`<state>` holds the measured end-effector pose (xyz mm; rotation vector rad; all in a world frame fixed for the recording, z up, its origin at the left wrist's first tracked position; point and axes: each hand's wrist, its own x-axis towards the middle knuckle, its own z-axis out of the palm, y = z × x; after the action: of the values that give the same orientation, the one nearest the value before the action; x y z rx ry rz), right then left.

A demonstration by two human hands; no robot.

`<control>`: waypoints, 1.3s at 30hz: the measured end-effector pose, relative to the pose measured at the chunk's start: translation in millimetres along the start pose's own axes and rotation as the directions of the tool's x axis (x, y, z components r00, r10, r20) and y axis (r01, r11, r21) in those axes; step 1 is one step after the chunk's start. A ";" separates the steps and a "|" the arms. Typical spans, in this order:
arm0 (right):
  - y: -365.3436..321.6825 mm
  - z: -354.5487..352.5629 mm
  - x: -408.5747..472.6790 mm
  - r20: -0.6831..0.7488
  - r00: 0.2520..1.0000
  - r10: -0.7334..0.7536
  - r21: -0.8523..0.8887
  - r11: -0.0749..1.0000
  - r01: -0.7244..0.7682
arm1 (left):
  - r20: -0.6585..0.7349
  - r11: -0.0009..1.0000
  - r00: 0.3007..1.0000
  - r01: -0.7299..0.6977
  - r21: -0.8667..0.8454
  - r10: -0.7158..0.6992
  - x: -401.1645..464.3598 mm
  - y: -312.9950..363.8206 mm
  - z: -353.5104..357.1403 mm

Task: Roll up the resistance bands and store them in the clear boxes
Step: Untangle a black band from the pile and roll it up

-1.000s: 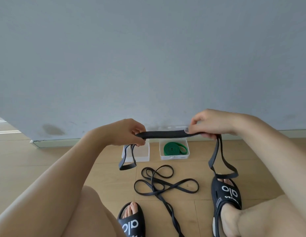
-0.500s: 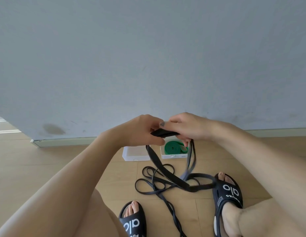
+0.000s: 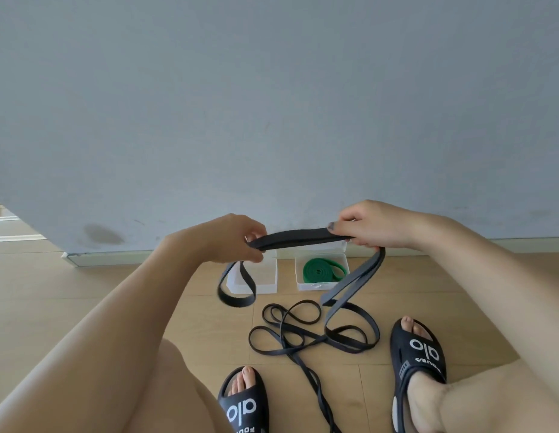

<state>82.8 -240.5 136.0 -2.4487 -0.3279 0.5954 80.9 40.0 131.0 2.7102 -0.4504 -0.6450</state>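
While the black band (image 3: 300, 238) is stretched flat between the left hand (image 3: 233, 240) and right hand (image 3: 370, 225), both pinching it, its loose ends droop to the floor (image 3: 84, 292); it looks light, limp and springy, best gripped near one end. Behind stand an empty clear box (image 3: 259, 276) and one holding a green band (image 3: 323, 270).

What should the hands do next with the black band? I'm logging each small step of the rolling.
Probably bring the right hand toward the left hand, folding the stretched span of the black band over. Both hands pinch it taut, long loops hang from each grip to the floor, and the left clear box looks empty, while the green band already lies coiled in the right box.
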 end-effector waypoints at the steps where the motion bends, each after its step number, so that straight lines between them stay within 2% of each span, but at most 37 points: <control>1: 2.3 0.2 -0.6 0.010 1.000 0.008 0.010 1.000 -0.008 | -0.025 1.000 1.000 -0.002 -0.024 0.002 -1.4 -4.2 -0.7; 4: 1.7 12.7 2.1 0.119 0.991 0.060 0.019 0.998 -0.063 | -0.081 0.991 0.995 -0.072 -0.114 0.063 -4.3 -5.9 0.5; 7: -9.3 32.2 6.9 0.217 0.971 0.100 0.232 0.961 -0.151 | -0.156 0.959 0.977 -0.180 -0.220 0.148 -5.5 5.8 1.1; 10: -30.0 48.3 11.6 0.167 0.986 -0.005 0.447 0.892 -0.071 | -0.205 0.931 0.953 -0.270 -0.246 0.222 -3.1 21.6 1.4; 12: -39.3 51.6 15.3 0.081 0.995 -0.065 0.482 0.876 0.018 | -0.205 0.923 0.950 -0.285 -0.260 0.235 -0.7 27.0 3.0; 15: -35.8 41.9 18.4 -0.022 0.996 -0.091 0.373 0.923 0.093 | -0.163 0.955 0.966 -0.231 -0.187 0.202 1.8 24.1 3.3; 18: -31.5 27.7 17.4 -0.019 0.995 -0.101 0.321 0.942 0.101 | -0.085 0.977 0.990 -0.130 -0.171 0.117 2.2 12.1 3.6; 21: -29.3 21.5 17.0 0.000 0.996 -0.090 0.318 0.944 0.086 | -0.075 0.989 0.997 -0.028 -0.145 0.018 2.3 0.6 1.2; 25: -21.6 14.4 17.9 0.033 0.998 -0.044 0.293 0.956 0.032 | 0.068 0.992 0.991 0.108 0.062 -0.113 3.0 -18.9 0.9; 27: -13.9 5.8 16.6 0.004 1.000 -0.005 0.356 0.934 0.003 | 0.098 0.985 0.980 0.170 0.040 -0.173 -0.3 -29.1 0.4; 29: -5.0 0.2 16.7 -0.004 1.000 0.022 0.382 0.924 -0.019 | 0.026 0.984 0.985 0.169 -0.055 -0.168 -2.7 -34.3 -2.7; 30: -1.3 0.8 17.2 0.016 0.999 0.030 0.338 0.941 -0.034 | -0.024 0.985 0.988 0.148 -0.093 -0.151 -3.4 -34.2 -4.0; 32: 2.9 6.9 20.7 0.107 0.991 0.075 0.135 0.987 -0.089 | -0.122 0.986 0.987 0.091 -0.138 -0.108 -3.2 -28.8 -5.6; 35: 1.9 21.0 21.7 0.260 0.947 0.187 -0.167 0.975 -0.147 | -0.269 0.979 0.962 -0.022 -0.205 -0.035 -7.2 -14.3 -9.3; 37: -0.6 26.2 20.1 0.265 0.943 0.202 -0.286 0.950 -0.124 | -0.269 0.943 0.963 -0.108 -0.315 0.021 -11.9 -1.8 -13.1; 39: -10.1 25.1 17.7 0.174 0.975 0.136 -0.280 0.956 -0.084 | -0.181 0.923 0.980 -0.141 -0.357 0.080 -15.0 11.8 -13.1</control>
<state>85.0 -213.8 117.8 -2.6910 -0.3720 0.8906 71.7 38.0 152.2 2.3376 -0.3927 -0.4214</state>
